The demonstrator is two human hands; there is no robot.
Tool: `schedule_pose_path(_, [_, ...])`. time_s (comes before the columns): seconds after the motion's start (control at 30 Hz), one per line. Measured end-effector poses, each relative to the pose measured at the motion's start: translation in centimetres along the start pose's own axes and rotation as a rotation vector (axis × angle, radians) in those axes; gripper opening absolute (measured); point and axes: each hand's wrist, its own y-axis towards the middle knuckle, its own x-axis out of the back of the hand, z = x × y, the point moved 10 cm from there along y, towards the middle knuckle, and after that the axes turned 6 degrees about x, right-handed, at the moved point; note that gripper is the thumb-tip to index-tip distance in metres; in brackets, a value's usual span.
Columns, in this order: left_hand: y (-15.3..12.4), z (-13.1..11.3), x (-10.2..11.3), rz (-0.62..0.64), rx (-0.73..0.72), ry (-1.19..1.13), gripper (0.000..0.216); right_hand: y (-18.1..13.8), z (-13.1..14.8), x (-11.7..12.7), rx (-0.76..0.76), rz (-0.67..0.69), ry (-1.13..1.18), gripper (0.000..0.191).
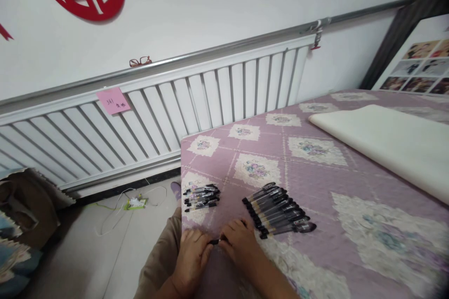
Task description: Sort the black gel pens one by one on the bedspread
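Observation:
My left hand (192,254) and my right hand (238,243) are close together over the near edge of the patterned bedspread. Between their fingertips runs a short black pen part (214,242), its ends hidden in the closed fingers; whether it is a whole pen I cannot see. Ahead of my left hand lies a small pile of short black pen pieces (201,196). Several clear-barrelled pens with black ends (278,210) rest side by side in a slanted row, just beyond and right of my right hand.
A folded cream sheet (386,138) lies on the right of the purple floral cover (259,145). Behind stands a white radiator (196,98) with a pink note (112,101); glasses (140,61) rest on its pipe. A power strip (136,203) with cables lies on the floor.

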Motion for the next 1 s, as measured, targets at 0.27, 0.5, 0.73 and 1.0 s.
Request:
schedule_pose_path(0.27, [0.1, -0.1, 0.1, 0.006, 0.007, -0.004, 0.018, -0.2, 0.3, 0.3, 0.012, -0.055, -0.002, 0.019])
schedule_pose_path(0.5, [0.1, 0.1, 0.0, 0.021, 0.036, -0.018, 0.018, -0.5, -1.4, 1.6, -0.022, -0.054, -0.016, 0.006])
schedule_pose_path(0.73, [0.2, 0.4, -0.1, 0.024, 0.062, -0.043, 0.023, -1.3, -4.2, 4.0, -0.102, -0.141, 0.028, 0.008])
schedule_pose_path(1.0, [0.1, 0.4, -0.3, 0.029, 0.049, -0.023, 0.025, -0.8, -3.2, 2.9, -0.066, -0.097, 0.027, 0.008])
